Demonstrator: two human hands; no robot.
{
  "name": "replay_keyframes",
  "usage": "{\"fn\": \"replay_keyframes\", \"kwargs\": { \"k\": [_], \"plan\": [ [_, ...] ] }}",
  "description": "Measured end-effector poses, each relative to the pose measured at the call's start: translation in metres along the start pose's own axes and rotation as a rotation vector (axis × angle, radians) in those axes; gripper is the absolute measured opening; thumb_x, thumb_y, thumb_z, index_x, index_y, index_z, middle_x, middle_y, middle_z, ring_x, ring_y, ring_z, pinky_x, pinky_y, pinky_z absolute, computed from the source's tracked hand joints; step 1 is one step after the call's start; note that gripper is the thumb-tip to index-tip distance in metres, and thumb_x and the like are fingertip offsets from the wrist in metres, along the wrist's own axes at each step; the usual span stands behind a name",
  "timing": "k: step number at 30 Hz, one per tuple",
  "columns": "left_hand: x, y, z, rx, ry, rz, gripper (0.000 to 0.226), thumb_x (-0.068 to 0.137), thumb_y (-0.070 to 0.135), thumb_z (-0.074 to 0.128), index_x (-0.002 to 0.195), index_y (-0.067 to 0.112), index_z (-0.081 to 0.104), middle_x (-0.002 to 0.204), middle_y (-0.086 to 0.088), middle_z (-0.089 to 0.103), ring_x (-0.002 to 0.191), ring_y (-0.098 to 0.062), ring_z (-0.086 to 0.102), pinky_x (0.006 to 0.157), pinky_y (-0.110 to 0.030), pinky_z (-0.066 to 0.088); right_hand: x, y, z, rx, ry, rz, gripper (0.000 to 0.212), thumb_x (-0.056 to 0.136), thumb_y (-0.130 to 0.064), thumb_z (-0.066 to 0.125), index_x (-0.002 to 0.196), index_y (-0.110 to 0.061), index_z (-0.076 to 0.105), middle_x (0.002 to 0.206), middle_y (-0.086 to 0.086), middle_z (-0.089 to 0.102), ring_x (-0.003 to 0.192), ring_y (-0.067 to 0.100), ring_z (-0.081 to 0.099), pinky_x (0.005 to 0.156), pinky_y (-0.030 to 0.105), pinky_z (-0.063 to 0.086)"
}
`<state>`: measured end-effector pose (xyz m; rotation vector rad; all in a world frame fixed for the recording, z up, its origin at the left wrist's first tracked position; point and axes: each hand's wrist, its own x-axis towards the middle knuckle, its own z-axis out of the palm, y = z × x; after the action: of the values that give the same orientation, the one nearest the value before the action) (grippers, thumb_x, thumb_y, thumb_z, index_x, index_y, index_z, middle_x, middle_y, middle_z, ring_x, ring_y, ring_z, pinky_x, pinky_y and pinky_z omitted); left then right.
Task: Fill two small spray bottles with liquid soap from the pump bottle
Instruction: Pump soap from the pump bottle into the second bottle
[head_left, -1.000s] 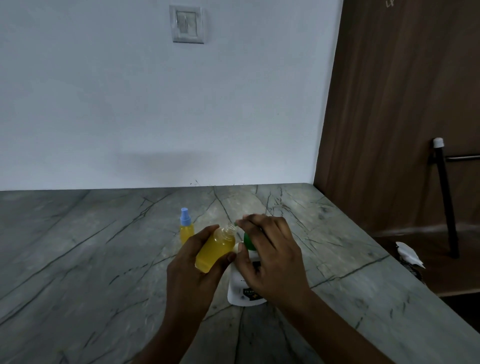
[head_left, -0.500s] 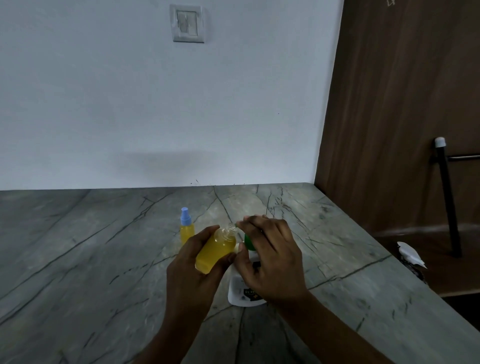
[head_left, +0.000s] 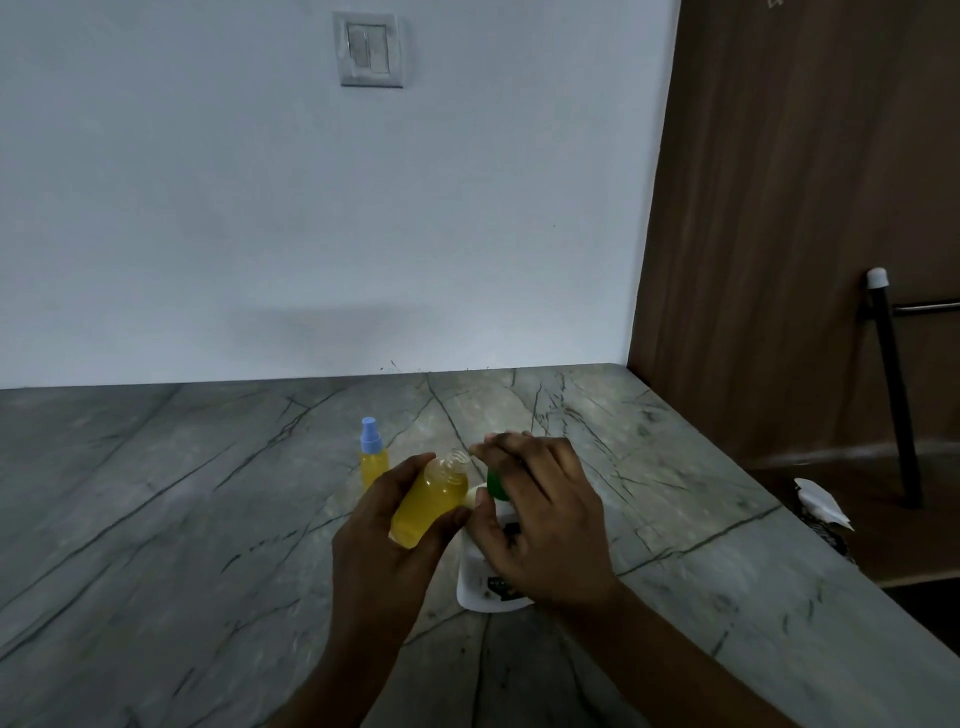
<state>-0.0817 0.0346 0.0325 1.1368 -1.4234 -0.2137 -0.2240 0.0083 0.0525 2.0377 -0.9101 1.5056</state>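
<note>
Barely anything has moved: my right grip (head_left: 545, 519) has sunk slightly on the pump bottle (head_left: 488, 584), fingers curled over its green head (head_left: 496, 483). My left grip (head_left: 384, 545) holds the open spray bottle (head_left: 428, 501) tilted against the pump, nearly full, so this fill looks almost done. The capped spray bottle (head_left: 374, 460) stands just behind on the table (head_left: 156, 519); my knuckles hide the pour.

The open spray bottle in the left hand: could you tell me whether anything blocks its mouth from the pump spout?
Nothing visible does. The open spray bottle, uncapped and tilted in the left hand, has its mouth by the right hand's fingertips atop the pump bottle; the spout is hidden.
</note>
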Motion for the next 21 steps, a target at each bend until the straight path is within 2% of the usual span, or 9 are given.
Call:
{"fn": "replay_keyframes", "kwargs": {
  "k": [3,7,11,14,19,21],
  "plan": [
    [-0.0011,-0.0013,-0.0006,-0.006,-0.006,-0.014,0.045,0.067,0.038,0.073,0.11,0.038,0.057,0.096,0.024,0.065,0.089,0.007,0.061,0.07,-0.016,0.048,0.0022,-0.0004,-0.0031,0.019,-0.014,-0.001,0.031,0.083,-0.023,0.055,0.103,-0.004,0.07,0.101,0.008,0.066,0.095,0.016,0.051,0.078,0.018,0.039],
    [0.0001,0.0016,-0.0006,-0.007,-0.008,-0.006,0.043,0.067,0.038,0.072,0.106,0.045,0.054,0.092,0.027,0.065,0.086,0.007,0.062,0.067,-0.008,0.047,0.0021,-0.0006,-0.0043,0.037,-0.026,0.029,0.033,0.083,-0.024,0.054,0.105,-0.005,0.069,0.103,0.006,0.064,0.098,0.015,0.05,0.082,0.014,0.035],
    [0.0011,0.002,-0.0018,-0.017,-0.007,0.006,0.044,0.067,0.037,0.073,0.108,0.037,0.057,0.094,0.023,0.065,0.087,0.007,0.061,0.07,-0.007,0.047,0.003,-0.0007,-0.0036,0.041,-0.029,0.032,0.032,0.082,-0.023,0.056,0.106,-0.006,0.069,0.104,0.006,0.064,0.097,0.015,0.051,0.084,0.012,0.033],
    [0.0012,0.0018,-0.0017,-0.025,-0.015,0.015,0.045,0.067,0.041,0.072,0.109,0.034,0.057,0.096,0.023,0.064,0.088,0.008,0.06,0.071,-0.006,0.046,0.0043,-0.001,-0.0038,0.041,-0.013,0.026,0.031,0.082,-0.024,0.055,0.104,-0.005,0.069,0.102,0.006,0.065,0.095,0.015,0.051,0.078,0.015,0.037],
    [0.001,0.0022,-0.0022,-0.034,-0.02,0.024,0.045,0.067,0.049,0.07,0.108,0.044,0.052,0.098,0.04,0.059,0.088,0.01,0.06,0.07,-0.005,0.046,0.004,-0.0033,-0.0038,0.034,-0.007,0.015,0.033,0.084,-0.026,0.054,0.101,-0.003,0.07,0.1,0.008,0.066,0.094,0.014,0.05,0.079,0.015,0.036],
    [0.0014,0.0015,-0.0022,-0.035,-0.017,0.032,0.048,0.068,0.057,0.072,0.11,0.042,0.053,0.103,0.036,0.059,0.089,0.009,0.06,0.071,-0.006,0.045,0.0028,-0.004,-0.003,0.03,-0.004,0.017,0.033,0.084,-0.026,0.053,0.1,-0.003,0.07,0.099,0.008,0.066,0.094,0.014,0.05,0.078,0.015,0.036]
  ]
}}
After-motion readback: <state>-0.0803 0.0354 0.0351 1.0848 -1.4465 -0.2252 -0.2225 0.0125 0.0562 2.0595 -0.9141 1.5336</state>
